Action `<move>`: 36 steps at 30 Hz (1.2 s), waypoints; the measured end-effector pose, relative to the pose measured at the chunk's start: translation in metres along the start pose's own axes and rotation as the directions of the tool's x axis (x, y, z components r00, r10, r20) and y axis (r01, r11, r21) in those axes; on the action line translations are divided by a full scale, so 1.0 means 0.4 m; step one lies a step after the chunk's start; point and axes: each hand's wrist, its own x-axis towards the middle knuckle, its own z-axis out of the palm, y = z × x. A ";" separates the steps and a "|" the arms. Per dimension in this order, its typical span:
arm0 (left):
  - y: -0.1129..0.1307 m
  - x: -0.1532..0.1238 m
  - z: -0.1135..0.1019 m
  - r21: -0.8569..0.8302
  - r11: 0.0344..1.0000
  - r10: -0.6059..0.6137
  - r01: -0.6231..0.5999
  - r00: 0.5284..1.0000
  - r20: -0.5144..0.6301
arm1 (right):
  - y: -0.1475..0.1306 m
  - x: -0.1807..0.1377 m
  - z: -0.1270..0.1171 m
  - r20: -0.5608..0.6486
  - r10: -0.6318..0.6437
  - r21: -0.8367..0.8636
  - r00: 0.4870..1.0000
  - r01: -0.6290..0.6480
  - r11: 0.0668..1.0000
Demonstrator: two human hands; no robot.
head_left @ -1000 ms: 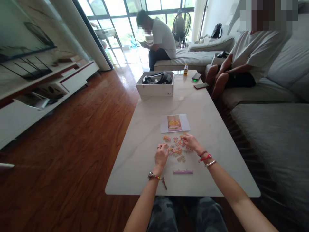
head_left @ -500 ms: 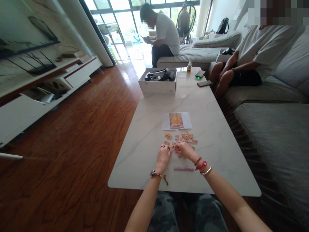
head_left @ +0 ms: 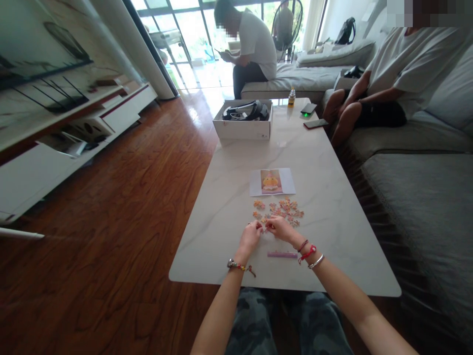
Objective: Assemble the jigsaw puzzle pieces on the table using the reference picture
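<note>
My left hand (head_left: pixel 251 234) and my right hand (head_left: pixel 280 229) meet fingertip to fingertip just above the white marble-look table (head_left: pixel 207 236). Each is closed in a pinch on a small jigsaw puzzle piece, mostly covered by the fingers. Loose orange and pink puzzle pieces (head_left: pixel 288 209) lie scattered just beyond my hands, with a smaller group of pieces (head_left: pixel 259 204) to the left. Nearer to me, a straight purple strip (head_left: pixel 282 255) with small knobs along its upper edge lies flat. Behind the pieces rests a paper sheet with a printed picture (head_left: pixel 271 182) of a yellow figure.
Farther along the table stands a white box (head_left: pixel 242 130) holding a black headset-like device. A small bottle (head_left: pixel 291 97) and two phones, one being a dark phone (head_left: pixel 315 124), are at the far right. One person sits on the right sofa, another at the back.
Both hands stay close together over the same spot, with small finger movements. The right hand has shifted slightly left, toward the left fingertips. The whole view has tilted a little.
</note>
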 end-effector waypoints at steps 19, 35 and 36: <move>0.039 0.080 -0.076 0.080 0.992 0.097 -0.095 0.995 -0.020 | -0.008 0.073 -0.058 -0.118 0.113 0.134 0.987 -0.096 0.986; 0.176 0.078 -0.133 -0.336 0.908 0.164 -0.249 0.951 -0.261 | -0.034 0.030 -0.209 -0.416 0.350 0.645 0.839 0.001 0.764; 0.183 0.080 -0.134 -0.337 0.905 0.175 -0.259 0.950 -0.260 | -0.040 0.031 -0.215 -0.411 0.342 0.643 0.845 0.002 0.766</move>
